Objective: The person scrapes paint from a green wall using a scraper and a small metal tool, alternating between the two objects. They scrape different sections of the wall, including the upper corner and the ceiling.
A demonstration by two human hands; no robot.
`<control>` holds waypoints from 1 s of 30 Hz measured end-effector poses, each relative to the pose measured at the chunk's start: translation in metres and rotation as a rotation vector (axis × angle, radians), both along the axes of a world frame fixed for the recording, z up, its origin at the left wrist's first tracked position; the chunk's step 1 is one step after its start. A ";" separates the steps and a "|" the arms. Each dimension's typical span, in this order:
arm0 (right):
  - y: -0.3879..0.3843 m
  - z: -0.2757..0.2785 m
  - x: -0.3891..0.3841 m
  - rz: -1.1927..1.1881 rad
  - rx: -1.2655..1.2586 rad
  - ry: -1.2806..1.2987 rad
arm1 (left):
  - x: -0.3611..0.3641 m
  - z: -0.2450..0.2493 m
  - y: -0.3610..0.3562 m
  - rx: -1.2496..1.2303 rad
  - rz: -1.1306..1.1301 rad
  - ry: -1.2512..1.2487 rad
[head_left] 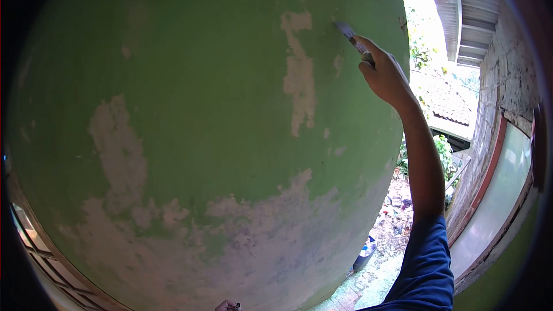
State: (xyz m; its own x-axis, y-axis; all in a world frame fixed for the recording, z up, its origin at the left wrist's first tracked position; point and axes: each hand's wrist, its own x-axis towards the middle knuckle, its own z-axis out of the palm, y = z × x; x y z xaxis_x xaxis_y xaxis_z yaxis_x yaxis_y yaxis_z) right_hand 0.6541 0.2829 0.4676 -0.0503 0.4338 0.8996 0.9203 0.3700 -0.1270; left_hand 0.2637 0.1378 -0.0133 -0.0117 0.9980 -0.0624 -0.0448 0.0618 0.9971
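Right hand: the right hand is raised high, fingers wrapped tight around the handle of a scraper.
Scraper: its flat blade juts up and left from the fist, and the tip meets the green wall.
Wall by the blade: a tall bare patch, where the paint is gone, lies just left of and below the hand.
Wall farther down: well below the hand, wide pale areas show through the green.
Arm: the forearm runs down from the hand to a blue sleeve.
Left hand: the left hand shows only as a sliver far below, at the frame's bottom edge; its grip cannot be told.
Beyond the hand: to its right are plants, a roof and a brick wall.
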 end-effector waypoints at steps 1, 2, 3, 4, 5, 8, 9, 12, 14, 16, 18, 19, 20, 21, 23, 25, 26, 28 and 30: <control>0.003 0.004 -0.004 -0.011 0.025 0.008 | -0.005 -0.008 0.001 0.005 0.001 0.033; 0.005 0.009 -0.007 -0.024 0.051 0.016 | -0.011 -0.015 0.003 0.005 -0.002 0.025; 0.007 0.014 -0.010 -0.028 0.051 0.009 | -0.018 -0.024 0.005 0.018 -0.020 0.020; 0.009 0.020 -0.013 -0.054 0.070 0.008 | -0.024 -0.032 0.007 0.031 -0.039 0.014; 0.011 0.028 -0.014 -0.080 0.089 0.006 | -0.031 -0.040 0.009 0.044 -0.059 0.008; 0.033 0.054 -0.008 -0.052 0.227 -0.062 | -0.051 -0.059 0.022 0.095 -0.120 -0.009; 0.028 0.061 -0.011 -0.057 0.231 -0.070 | -0.057 -0.063 0.026 0.112 -0.139 -0.015; 0.013 0.081 -0.031 -0.104 0.010 0.083 | -0.072 -0.065 0.030 0.082 -0.140 -0.074; 0.026 0.104 -0.022 -0.017 0.052 0.116 | -0.079 -0.059 0.026 0.028 -0.123 -0.125; 0.032 0.123 -0.023 -0.026 0.052 0.152 | -0.084 -0.042 0.020 0.048 -0.076 -0.106; 0.028 0.135 -0.027 -0.006 0.013 0.236 | -0.088 -0.023 0.012 0.063 -0.028 -0.082; 0.031 0.140 -0.025 -0.009 0.005 0.233 | -0.089 -0.017 0.009 0.069 -0.005 -0.069; 0.033 0.146 -0.022 -0.045 0.022 0.202 | -0.088 -0.013 0.005 0.017 0.057 -0.095; 0.036 0.151 -0.019 -0.082 0.039 0.172 | -0.089 -0.012 0.003 0.009 0.054 -0.097; 0.041 0.152 -0.019 -0.058 0.036 0.156 | -0.093 -0.010 0.001 0.001 0.031 -0.120; 0.039 0.148 -0.017 -0.039 0.038 0.146 | -0.092 -0.003 0.001 -0.008 0.022 -0.118; 0.037 0.144 -0.017 -0.065 0.040 0.140 | -0.092 -0.001 0.001 -0.009 0.024 -0.115; 0.032 0.135 -0.016 -0.098 0.041 0.140 | -0.095 0.000 0.005 -0.002 -0.019 -0.094; 0.025 0.122 -0.013 -0.141 -0.002 0.016 | -0.100 -0.004 0.012 0.010 -0.062 -0.076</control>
State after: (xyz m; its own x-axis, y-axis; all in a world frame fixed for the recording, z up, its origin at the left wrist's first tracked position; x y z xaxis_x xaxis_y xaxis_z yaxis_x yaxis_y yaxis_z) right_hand 0.6416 0.3078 0.5896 0.0255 0.4370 0.8991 0.9612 0.2364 -0.1422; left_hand 0.1639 0.1499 -0.0172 0.0540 0.9972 -0.0513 -0.1163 0.0573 0.9916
